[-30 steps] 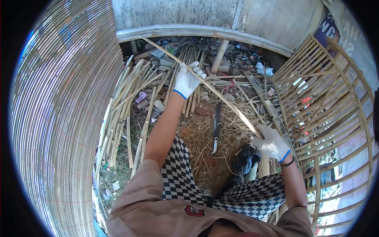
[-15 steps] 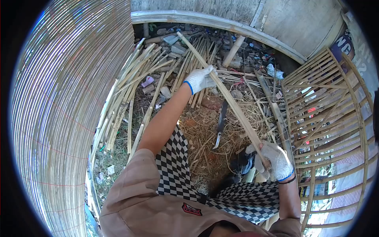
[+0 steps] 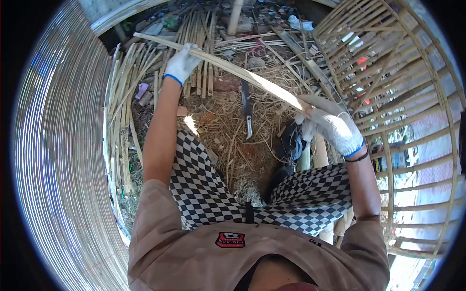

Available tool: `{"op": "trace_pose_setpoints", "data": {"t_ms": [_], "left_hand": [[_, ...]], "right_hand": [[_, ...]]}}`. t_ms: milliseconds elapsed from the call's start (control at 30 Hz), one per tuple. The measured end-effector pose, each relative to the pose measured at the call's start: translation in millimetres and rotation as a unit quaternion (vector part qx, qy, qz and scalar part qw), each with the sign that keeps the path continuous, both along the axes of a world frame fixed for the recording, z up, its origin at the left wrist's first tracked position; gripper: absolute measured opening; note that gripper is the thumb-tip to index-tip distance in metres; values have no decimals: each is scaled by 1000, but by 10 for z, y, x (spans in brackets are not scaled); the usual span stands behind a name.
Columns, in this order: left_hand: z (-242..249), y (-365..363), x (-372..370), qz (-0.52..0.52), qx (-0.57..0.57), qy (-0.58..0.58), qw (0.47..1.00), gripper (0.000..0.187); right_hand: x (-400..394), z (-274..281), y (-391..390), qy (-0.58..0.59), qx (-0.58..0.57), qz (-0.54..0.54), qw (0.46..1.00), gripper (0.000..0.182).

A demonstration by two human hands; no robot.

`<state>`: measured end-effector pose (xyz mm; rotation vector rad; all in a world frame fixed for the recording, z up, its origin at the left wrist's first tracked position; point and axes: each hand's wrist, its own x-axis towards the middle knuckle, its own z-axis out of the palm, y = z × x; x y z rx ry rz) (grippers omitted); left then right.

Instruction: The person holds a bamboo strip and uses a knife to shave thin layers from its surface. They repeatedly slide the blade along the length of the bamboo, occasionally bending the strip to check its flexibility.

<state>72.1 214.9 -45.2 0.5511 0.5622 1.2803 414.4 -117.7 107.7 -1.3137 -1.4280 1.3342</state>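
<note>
A long pale bamboo strip [image 3: 242,73] slants across the space in front of me, its far end up at the left. My left hand [image 3: 183,64], in a white knit glove with a blue cuff, grips it near that far end. At the near end, my right hand [image 3: 334,127], gloved the same way, is closed around the strip. Below the strip, a dark-bladed knife [image 3: 246,109] lies on the ground among shavings, its hooked metal end toward me. Part of the strip's near end is hidden by the right glove.
Bamboo strips [image 3: 121,97] are piled at the left, with more strips [image 3: 196,53] behind. A slatted bamboo frame [image 3: 388,72] stands at my right, a bamboo blind [image 3: 58,155] at my left. Thin shavings [image 3: 221,126] cover the ground. A bamboo pole [image 3: 235,17] rises at the back.
Both hands still hold the strip. Its far end has swung left and it now lies flatter across the view. My left hand has moved left, my right hand upward; the camera view has shifted too.
</note>
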Motion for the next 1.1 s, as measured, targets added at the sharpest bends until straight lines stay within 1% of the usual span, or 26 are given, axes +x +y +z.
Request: {"op": "trace_pose_setpoints", "data": {"t_ms": [100,200,300,433,567,633,733,800,900,1000,1100], "left_hand": [[-90,127,-91,-44,48,-22,998,21],[-82,136,-121,-35,61,-6,997,21],[-27,100,-125,-27,65,-12,997,20],[-42,133,-192,-31,82,-32,996,13],[-25,200,-261,0,78,-51,996,10],[-3,218,-300,12,89,-63,994,9],[3,224,-349,50,91,-48,993,8],[-14,253,-392,71,85,-23,994,9],[-42,282,-392,116,74,-2,990,12],[36,186,-335,158,58,28,985,14],[124,73,-233,205,29,84,975,17]], "right_hand": [[55,5,18,29,-33,26,999,56],[77,-105,-15,105,-17,47,993,56],[81,-81,5,87,-23,35,995,55],[126,2,31,-1,8,51,999,55],[157,-66,14,-42,49,38,997,55],[147,-48,5,-34,47,33,998,55],[115,10,-20,-10,30,35,999,57],[137,-14,-4,-7,37,47,998,57],[97,55,-8,-24,18,48,998,48],[112,38,-5,-55,-2,44,998,50],[119,-21,-9,-50,-13,46,998,55]]}}
